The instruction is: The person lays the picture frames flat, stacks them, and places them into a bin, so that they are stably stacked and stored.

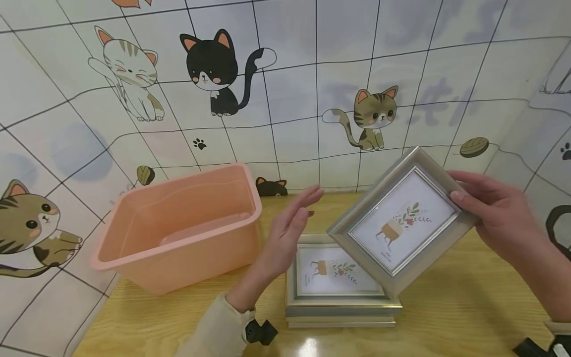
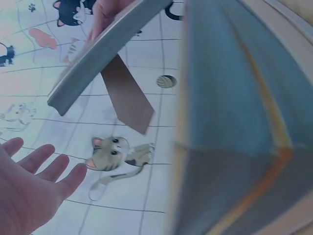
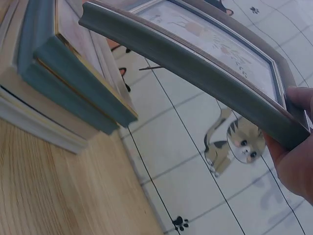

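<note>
My right hand [image 1: 504,213] grips a silver picture frame [image 1: 370,223] by its right corner, thumb on the front and fingers behind. The frame is tilted in the air and shows a print of a plant in a brown pot. Beneath it lies a stack of similar picture frames [image 1: 343,302], partly hidden by the held one. My left hand [image 1: 287,228] is raised beside the stack's left edge, fingers extended and holding nothing. From the left wrist view, a brown stand leg [image 2: 128,95] juts from the back of the held frame.
To the left on the wooden table [image 1: 450,307] stands a pink plastic bin [image 1: 196,263], its inside visible from above. A wall [image 1: 294,99] with grid lines and cartoon cats rises behind the table. Part of a dark ring-shaped thing [image 1: 553,223] shows at the right edge.
</note>
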Demonstrator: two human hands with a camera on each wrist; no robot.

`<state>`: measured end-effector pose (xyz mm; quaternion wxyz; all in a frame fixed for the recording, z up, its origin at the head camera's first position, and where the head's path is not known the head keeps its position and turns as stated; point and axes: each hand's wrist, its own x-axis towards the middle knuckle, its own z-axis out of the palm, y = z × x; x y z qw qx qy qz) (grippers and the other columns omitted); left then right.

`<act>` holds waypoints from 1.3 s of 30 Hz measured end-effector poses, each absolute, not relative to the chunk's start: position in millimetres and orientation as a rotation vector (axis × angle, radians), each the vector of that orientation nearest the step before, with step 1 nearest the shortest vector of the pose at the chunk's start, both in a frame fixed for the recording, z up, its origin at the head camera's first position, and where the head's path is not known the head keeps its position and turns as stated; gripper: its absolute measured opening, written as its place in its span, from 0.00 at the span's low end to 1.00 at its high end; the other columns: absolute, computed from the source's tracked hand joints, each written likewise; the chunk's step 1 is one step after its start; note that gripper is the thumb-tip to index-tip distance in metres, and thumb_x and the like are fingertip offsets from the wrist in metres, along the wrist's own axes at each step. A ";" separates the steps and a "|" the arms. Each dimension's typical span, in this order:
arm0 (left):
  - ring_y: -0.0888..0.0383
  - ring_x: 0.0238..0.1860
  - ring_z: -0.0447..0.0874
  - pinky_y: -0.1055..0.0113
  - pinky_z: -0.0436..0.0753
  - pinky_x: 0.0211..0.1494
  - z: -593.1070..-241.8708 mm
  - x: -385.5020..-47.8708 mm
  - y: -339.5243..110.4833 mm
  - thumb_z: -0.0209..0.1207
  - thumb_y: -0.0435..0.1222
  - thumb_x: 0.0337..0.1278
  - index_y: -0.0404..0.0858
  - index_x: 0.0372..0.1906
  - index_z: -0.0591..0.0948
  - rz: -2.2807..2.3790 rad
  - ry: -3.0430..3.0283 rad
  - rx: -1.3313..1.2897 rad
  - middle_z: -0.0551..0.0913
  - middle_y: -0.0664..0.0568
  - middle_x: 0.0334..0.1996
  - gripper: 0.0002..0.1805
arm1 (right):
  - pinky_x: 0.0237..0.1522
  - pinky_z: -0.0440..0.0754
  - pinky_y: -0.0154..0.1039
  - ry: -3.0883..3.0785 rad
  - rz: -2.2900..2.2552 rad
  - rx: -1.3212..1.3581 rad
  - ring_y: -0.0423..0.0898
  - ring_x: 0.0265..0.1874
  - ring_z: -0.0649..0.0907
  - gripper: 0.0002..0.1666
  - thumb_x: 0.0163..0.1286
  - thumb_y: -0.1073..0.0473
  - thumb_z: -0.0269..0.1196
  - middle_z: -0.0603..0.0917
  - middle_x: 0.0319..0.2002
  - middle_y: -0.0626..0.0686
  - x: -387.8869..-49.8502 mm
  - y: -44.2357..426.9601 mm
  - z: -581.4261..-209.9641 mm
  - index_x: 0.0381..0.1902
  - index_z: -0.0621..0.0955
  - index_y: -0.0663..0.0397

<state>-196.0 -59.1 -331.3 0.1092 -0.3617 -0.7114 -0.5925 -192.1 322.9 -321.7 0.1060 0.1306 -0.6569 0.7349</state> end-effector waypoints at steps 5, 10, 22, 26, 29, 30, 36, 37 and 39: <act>0.51 0.74 0.65 0.49 0.71 0.70 -320.4 -194.1 -54.8 0.39 0.53 0.83 0.33 0.77 0.63 -1.763 -2.026 -1.209 0.69 0.43 0.74 0.35 | 0.45 0.82 0.28 -1.999 2.166 0.519 0.38 0.46 0.85 0.27 0.75 0.76 0.56 0.83 0.56 0.44 -193.6 306.4 -321.6 0.68 0.79 0.55; 0.50 0.76 0.62 0.46 0.67 0.73 -314.5 -191.2 -51.0 0.35 0.56 0.82 0.30 0.78 0.60 -1.800 -2.011 -1.328 0.66 0.42 0.76 0.38 | 0.41 0.85 0.32 -2.019 2.175 0.631 0.41 0.42 0.86 0.27 0.74 0.79 0.55 0.86 0.52 0.48 -193.3 290.1 -319.0 0.65 0.81 0.57; 0.55 0.66 0.73 0.60 0.83 0.56 -314.3 -184.1 -48.8 0.43 0.55 0.81 0.43 0.83 0.52 -1.805 -2.194 -1.517 0.55 0.53 0.81 0.37 | 0.38 0.86 0.36 -2.153 2.099 0.638 0.44 0.41 0.86 0.28 0.74 0.77 0.57 0.86 0.54 0.48 -175.6 261.9 -313.8 0.67 0.80 0.53; 0.56 0.62 0.76 0.60 0.84 0.54 -313.4 -182.8 -51.2 0.46 0.55 0.80 0.48 0.84 0.49 -1.846 -2.216 -1.542 0.53 0.56 0.81 0.38 | 0.39 0.86 0.35 -2.191 2.044 0.594 0.43 0.42 0.85 0.27 0.74 0.75 0.58 0.85 0.56 0.47 -169.8 257.9 -312.3 0.67 0.80 0.52; 0.57 0.65 0.72 0.59 0.79 0.62 -312.6 -182.7 -52.1 0.48 0.52 0.79 0.52 0.85 0.45 -1.792 -2.261 -1.575 0.51 0.58 0.81 0.39 | 0.39 0.86 0.35 -2.186 2.034 0.593 0.43 0.42 0.84 0.27 0.74 0.76 0.58 0.84 0.56 0.47 -167.1 256.7 -311.5 0.66 0.80 0.53; 0.57 0.67 0.69 0.59 0.76 0.65 -312.5 -182.7 -52.2 0.49 0.50 0.79 0.53 0.85 0.44 -1.770 -2.280 -1.588 0.49 0.57 0.82 0.40 | 0.39 0.86 0.35 -2.191 2.020 0.591 0.43 0.42 0.84 0.27 0.74 0.76 0.58 0.84 0.56 0.47 -166.4 256.7 -311.5 0.66 0.80 0.53; 0.59 0.59 0.78 0.62 0.79 0.60 -312.0 -180.5 -52.6 0.52 0.35 0.76 0.57 0.84 0.39 -1.732 -2.353 -1.633 0.58 0.46 0.78 0.46 | 0.37 0.86 0.35 -2.195 1.982 0.571 0.42 0.41 0.85 0.27 0.73 0.76 0.59 0.86 0.54 0.45 -163.6 257.7 -312.2 0.66 0.81 0.52; 0.59 0.58 0.80 0.63 0.80 0.59 -312.0 -180.5 -52.6 0.52 0.35 0.76 0.57 0.84 0.39 -1.730 -2.353 -1.636 0.60 0.45 0.77 0.45 | 0.36 0.86 0.36 -2.185 1.992 0.573 0.42 0.40 0.85 0.27 0.73 0.76 0.59 0.86 0.54 0.46 -163.4 257.8 -312.4 0.65 0.81 0.52; 0.60 0.57 0.80 0.63 0.80 0.59 -312.3 -180.8 -52.9 0.51 0.34 0.76 0.56 0.84 0.39 -1.714 -2.353 -1.635 0.60 0.45 0.77 0.45 | 0.36 0.86 0.35 -2.173 1.997 0.583 0.42 0.40 0.85 0.27 0.73 0.76 0.58 0.86 0.54 0.45 -163.0 258.1 -312.7 0.65 0.81 0.53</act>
